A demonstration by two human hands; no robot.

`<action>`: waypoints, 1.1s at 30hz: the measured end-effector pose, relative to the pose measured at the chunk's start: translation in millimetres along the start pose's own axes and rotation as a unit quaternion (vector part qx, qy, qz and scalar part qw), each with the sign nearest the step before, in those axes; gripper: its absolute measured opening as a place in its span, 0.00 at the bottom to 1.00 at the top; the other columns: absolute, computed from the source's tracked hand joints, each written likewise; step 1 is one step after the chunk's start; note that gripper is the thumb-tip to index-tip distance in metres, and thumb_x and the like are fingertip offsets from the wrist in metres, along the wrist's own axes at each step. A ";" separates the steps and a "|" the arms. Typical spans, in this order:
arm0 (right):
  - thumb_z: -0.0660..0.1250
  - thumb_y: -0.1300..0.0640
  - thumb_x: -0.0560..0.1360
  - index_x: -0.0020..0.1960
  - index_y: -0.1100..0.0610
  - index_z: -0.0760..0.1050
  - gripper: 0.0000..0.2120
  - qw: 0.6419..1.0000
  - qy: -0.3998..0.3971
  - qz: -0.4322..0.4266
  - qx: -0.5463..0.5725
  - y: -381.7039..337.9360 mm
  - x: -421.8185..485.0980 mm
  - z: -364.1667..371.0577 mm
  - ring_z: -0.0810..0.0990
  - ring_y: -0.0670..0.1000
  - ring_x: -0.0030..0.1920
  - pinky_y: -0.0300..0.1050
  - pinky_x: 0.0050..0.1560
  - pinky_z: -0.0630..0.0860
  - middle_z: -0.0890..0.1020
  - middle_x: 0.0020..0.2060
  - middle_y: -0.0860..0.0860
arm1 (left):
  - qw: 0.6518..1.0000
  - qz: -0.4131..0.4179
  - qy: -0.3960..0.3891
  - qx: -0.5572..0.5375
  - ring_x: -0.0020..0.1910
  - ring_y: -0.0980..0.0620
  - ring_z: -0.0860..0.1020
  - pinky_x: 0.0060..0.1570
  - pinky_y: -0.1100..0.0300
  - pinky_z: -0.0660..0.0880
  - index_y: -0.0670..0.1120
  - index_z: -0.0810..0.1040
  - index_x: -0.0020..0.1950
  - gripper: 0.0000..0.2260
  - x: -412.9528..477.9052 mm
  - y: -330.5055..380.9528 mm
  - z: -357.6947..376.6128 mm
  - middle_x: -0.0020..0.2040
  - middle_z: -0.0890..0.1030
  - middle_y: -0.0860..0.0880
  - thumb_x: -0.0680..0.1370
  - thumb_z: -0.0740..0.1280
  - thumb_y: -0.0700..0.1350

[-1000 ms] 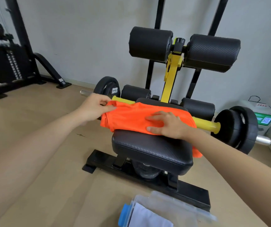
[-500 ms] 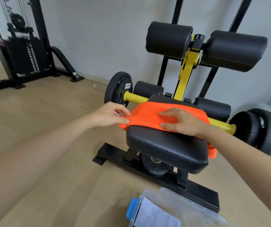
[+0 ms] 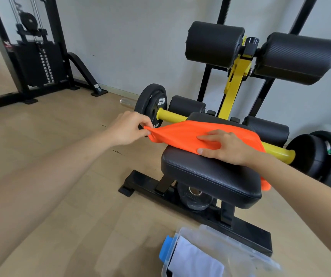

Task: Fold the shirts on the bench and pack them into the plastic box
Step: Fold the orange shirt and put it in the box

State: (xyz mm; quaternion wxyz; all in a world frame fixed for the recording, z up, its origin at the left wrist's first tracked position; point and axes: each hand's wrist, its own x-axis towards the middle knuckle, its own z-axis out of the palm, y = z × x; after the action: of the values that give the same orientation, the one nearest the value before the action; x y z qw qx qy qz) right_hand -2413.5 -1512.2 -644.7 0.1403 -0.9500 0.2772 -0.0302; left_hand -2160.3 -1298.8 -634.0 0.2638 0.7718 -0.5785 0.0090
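An orange shirt (image 3: pixel 182 133) lies across the far part of the black padded bench seat (image 3: pixel 208 176). My left hand (image 3: pixel 127 127) pinches the shirt's left end and holds it stretched out past the seat's left edge. My right hand (image 3: pixel 227 146) lies flat on the shirt, fingers spread, pressing it onto the seat. A bit of orange cloth (image 3: pixel 265 185) hangs off the seat's right side. The clear plastic box (image 3: pixel 238 248) with a blue latch sits on the floor at the bottom, with a folded white garment (image 3: pixel 194 258) inside.
The bench has a yellow bar (image 3: pixel 172 116), black roller pads (image 3: pixel 213 44) above, and weight plates on the left (image 3: pixel 151 102) and right (image 3: pixel 318 156). A black base bar (image 3: pixel 180 200) rests on the wooden floor. A cable machine (image 3: pixel 34 62) stands far left.
My left hand has pulled the shirt's left end outward and up, stretching the cloth taut. My right hand stays pressed on the shirt. The camera has moved closer and turned left.
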 end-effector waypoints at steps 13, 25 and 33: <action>0.60 0.20 0.63 0.68 0.34 0.71 0.37 0.999 0.019 -0.036 0.030 -1.7 -9.1 -6.0 0.65 0.53 0.73 0.64 0.73 0.59 0.70 0.72 0.45 | 0.997 0.049 -0.038 -0.054 0.52 0.58 0.80 0.55 0.52 0.79 0.55 0.84 0.57 0.09 1.3 27.4 16.6 0.48 0.80 0.63 0.77 0.71 0.47; 0.76 0.56 0.72 0.51 0.53 0.85 0.08 0.994 0.065 -0.077 0.042 41.5 -55.4 -32.4 0.79 0.45 0.56 0.44 0.64 0.71 0.84 0.54 0.47 | 0.991 0.113 -0.074 0.000 0.44 0.60 0.78 0.44 0.57 0.70 0.57 0.83 0.48 0.05 17.9 91.0 41.7 0.39 0.77 0.63 0.76 0.71 0.57; 0.69 0.47 0.67 0.51 0.48 0.83 0.14 0.998 0.053 -0.039 0.026 24.5 -70.5 -39.8 0.78 0.47 0.58 0.48 0.64 0.72 0.83 0.55 0.45 | 0.965 0.140 -0.194 -0.102 0.60 0.67 0.76 0.63 0.64 0.72 0.56 0.83 0.61 0.18 -10.7 103.6 32.5 0.57 0.81 0.65 0.71 0.77 0.54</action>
State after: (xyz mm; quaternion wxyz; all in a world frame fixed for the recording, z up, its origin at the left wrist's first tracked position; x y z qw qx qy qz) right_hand -2491.1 -1504.2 -612.1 0.1492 -0.9531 0.2464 -0.0928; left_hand -2266.3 -1322.7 -624.3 0.2197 0.6388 -0.7191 -0.1631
